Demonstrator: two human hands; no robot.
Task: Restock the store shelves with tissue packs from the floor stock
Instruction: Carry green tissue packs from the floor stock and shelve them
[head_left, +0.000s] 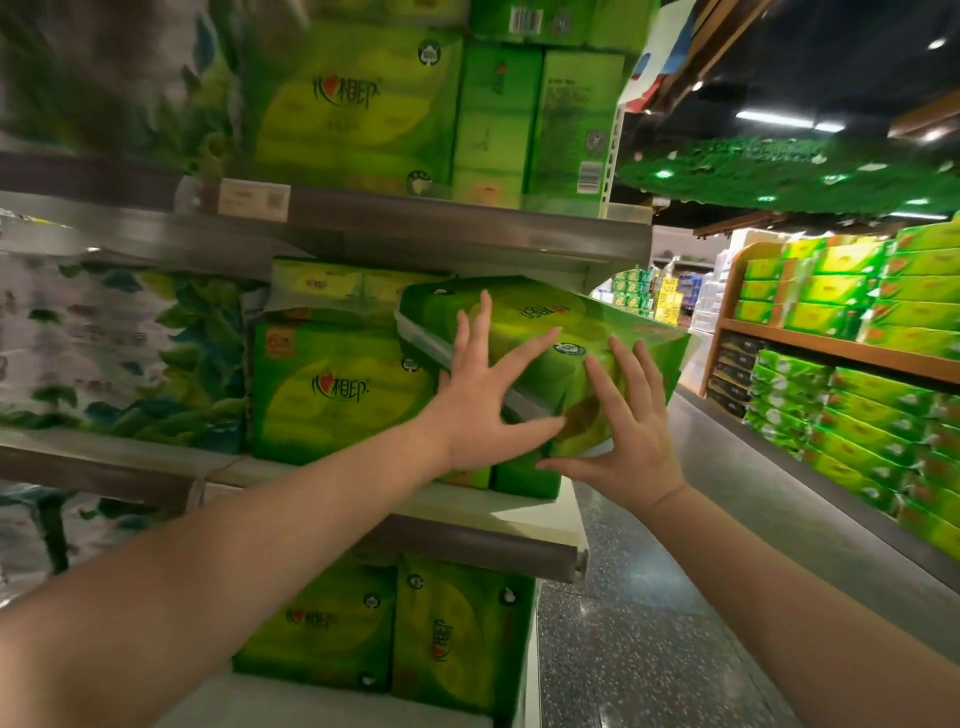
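Shop, supermarket aisle. Metal shelves (415, 228) in tiers, stacked with many same green tissue packs (337, 389). Price tag (253, 199) clipped on shelf edge. Barcode (525, 21) on pack above. Across speckled floor (649, 623), wooden display shelf (841, 353) loaded with more green packs. Ceiling strip lights (774, 118) overhead.

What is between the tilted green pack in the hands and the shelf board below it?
In the head view, upright green packs stand between the tilted pack and the shelf board.
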